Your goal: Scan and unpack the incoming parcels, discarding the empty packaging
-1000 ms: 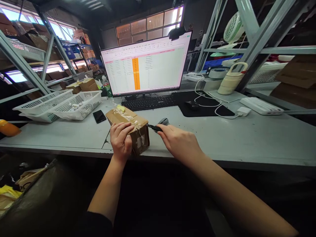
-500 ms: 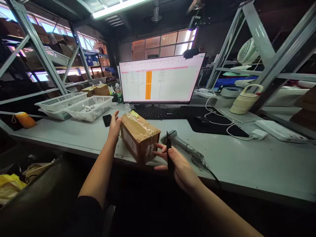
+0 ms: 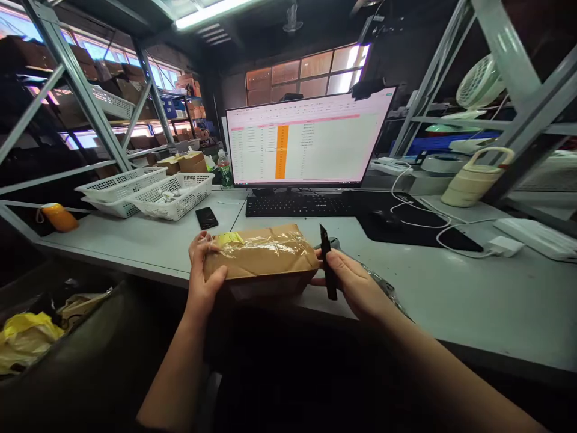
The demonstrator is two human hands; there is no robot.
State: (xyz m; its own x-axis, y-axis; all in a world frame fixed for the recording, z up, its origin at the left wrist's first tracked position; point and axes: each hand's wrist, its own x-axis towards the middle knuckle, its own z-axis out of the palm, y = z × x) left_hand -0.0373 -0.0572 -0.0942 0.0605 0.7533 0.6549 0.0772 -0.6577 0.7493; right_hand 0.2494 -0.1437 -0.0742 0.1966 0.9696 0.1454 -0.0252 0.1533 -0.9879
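Note:
A brown cardboard box (image 3: 264, 255) wrapped in clear tape is held between both hands above the near edge of the grey desk (image 3: 451, 288). My left hand (image 3: 202, 279) grips its left end, thumb on the front. My right hand (image 3: 354, 285) presses against its right end while pinching a slim black knife (image 3: 327, 264), which points up. A grey barcode scanner (image 3: 378, 282) lies mostly hidden behind my right hand.
A monitor (image 3: 309, 141) showing a spreadsheet stands behind a black keyboard (image 3: 297, 205) and a mouse mat (image 3: 415, 225). White baskets (image 3: 175, 195) and a black phone (image 3: 206, 217) are on the left. A bin with yellow waste (image 3: 27, 343) sits below left. Metal shelving flanks both sides.
The box was turned so its long side faces me and lifted at the desk edge. My left hand moved from its far side to its left end. My right hand came up against its right end.

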